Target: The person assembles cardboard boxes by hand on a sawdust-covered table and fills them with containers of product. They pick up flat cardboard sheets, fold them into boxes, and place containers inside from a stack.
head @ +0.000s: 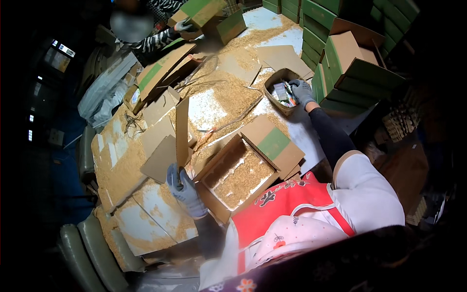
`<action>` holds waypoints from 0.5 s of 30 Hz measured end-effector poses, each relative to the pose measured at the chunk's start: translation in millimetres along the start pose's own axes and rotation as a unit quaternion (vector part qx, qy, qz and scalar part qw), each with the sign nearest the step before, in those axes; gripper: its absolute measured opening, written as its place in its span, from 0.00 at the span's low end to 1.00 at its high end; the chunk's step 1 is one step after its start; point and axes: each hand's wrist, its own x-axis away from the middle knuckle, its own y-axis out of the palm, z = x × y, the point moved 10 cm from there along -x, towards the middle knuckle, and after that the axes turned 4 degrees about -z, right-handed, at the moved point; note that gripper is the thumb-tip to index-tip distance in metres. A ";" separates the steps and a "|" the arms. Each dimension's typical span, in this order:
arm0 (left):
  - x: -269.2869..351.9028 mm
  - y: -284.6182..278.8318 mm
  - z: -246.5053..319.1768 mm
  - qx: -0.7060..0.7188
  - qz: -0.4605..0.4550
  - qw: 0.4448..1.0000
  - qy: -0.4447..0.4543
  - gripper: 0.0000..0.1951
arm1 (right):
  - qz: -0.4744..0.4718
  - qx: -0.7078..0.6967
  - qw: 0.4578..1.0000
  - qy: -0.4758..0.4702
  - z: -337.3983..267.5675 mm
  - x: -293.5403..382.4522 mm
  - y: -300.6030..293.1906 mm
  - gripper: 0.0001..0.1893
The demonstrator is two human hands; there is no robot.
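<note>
Before me an open cardboard box (219, 171) holds a white liner filled with loose wood shavings (244, 173). My left hand (186, 191), in a grey glove, is at the box's left side. An upright cardboard flap (182, 131) sits between its thumb and fingers; its lower join is hidden by the hand. My right hand (303, 92), also gloved, reaches over the rim of a brown basket (268, 89) at the far right. Its fingers touch small colourful packets (280, 91) inside. Whether they grip one is hidden.
Shavings cover much of the white table (208, 109). Cardboard sheets (158, 157) lie at left, and green boxes (365, 80) are stacked at right. Across the table a person's gloved hand (183, 25) holds a green-and-brown box (204, 12). Rolled padded covers (98, 252) stand at lower left.
</note>
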 end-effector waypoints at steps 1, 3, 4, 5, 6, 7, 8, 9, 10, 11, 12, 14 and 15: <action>7.8 -3.5 -15.5 0.000 -0.005 1.000 -0.015 0.12 | 0.004 -0.027 1.000 -0.005 0.4 5.6 -3.5 0.14; 11.5 -4.9 -8.9 0.052 0.004 0.998 -0.033 0.13 | 0.012 -0.050 0.999 -0.009 5.9 10.2 -11.2 0.15; 12.9 -5.1 -8.2 0.100 0.013 0.994 -0.049 0.13 | 0.013 0.006 1.000 -0.015 5.1 8.8 -13.8 0.15; 13.2 -6.6 -7.0 0.116 0.008 0.992 -0.049 0.14 | 0.012 0.057 0.998 -0.020 2.5 9.3 -12.1 0.16; 16.2 -9.6 -7.3 0.116 0.007 0.992 -0.049 0.14 | 0.012 0.057 0.998 -0.020 1.3 9.2 -10.2 0.16; 19.5 -9.5 -3.6 0.093 -0.010 0.995 -0.030 0.15 | 0.011 0.106 0.994 -0.016 -0.3 8.6 -6.9 0.19; 21.3 -10.0 0.8 0.068 -0.024 0.997 -0.010 0.15 | 0.009 0.153 0.988 -0.017 -9.7 7.2 -3.7 0.23; 23.8 -7.7 2.7 0.051 -0.038 0.998 -0.017 0.16 | 0.009 0.151 0.988 -0.021 -18.3 5.4 -2.2 0.23; 29.9 -6.4 3.0 0.048 -0.034 0.998 -0.017 0.16 | -0.047 0.192 0.980 0.005 -19.8 1.5 8.8 0.27; 39.6 -2.5 -0.9 0.023 -0.044 0.999 -0.022 0.16 | -0.104 0.231 0.967 0.027 -24.4 -0.2 22.5 0.31; 45.9 3.5 -3.7 0.001 -0.058 0.998 -0.025 0.16 | -0.187 0.256 0.945 0.072 -16.4 -2.8 38.0 0.39; 49.7 8.8 2.4 -0.030 -0.082 0.996 0.005 0.16 | -0.196 0.301 0.931 0.068 -14.2 -1.8 48.7 0.42; 51.4 10.7 6.4 -0.044 -0.088 0.995 0.016 0.17 | -0.153 0.332 0.928 0.071 -10.4 -0.5 47.1 0.43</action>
